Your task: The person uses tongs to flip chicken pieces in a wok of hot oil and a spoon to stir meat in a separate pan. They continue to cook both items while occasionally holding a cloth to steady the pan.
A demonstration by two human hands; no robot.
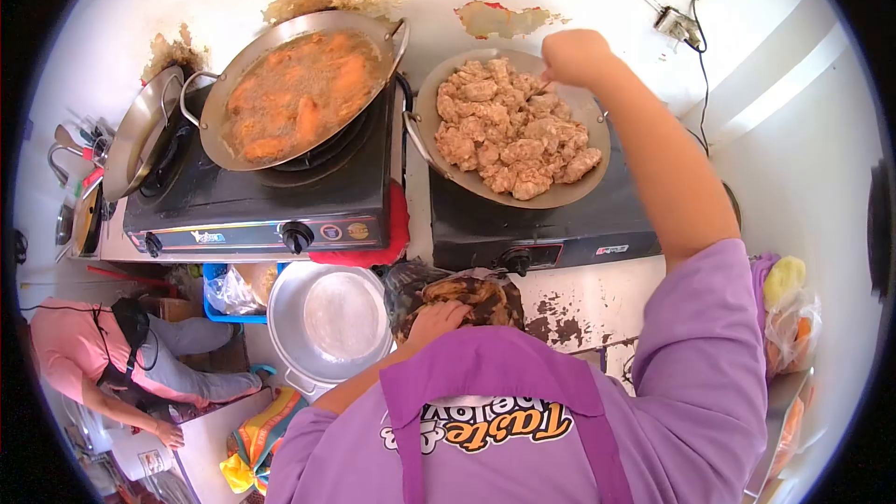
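Far left on the stove (261,215), a wok (217,107) of bubbling oil holds orange-brown frying pieces (303,112). Near the body the left hand (437,317) rests on a dark bag (485,294), probably steadying it, grip hidden; the right hand (574,54) hangs clenched over the far rim of the pan (560,194) heaped with pale, floury coated pieces (509,131).

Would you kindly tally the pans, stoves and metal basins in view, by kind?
Pans: 3
Stoves: 2
Metal basin: 1
Total: 6
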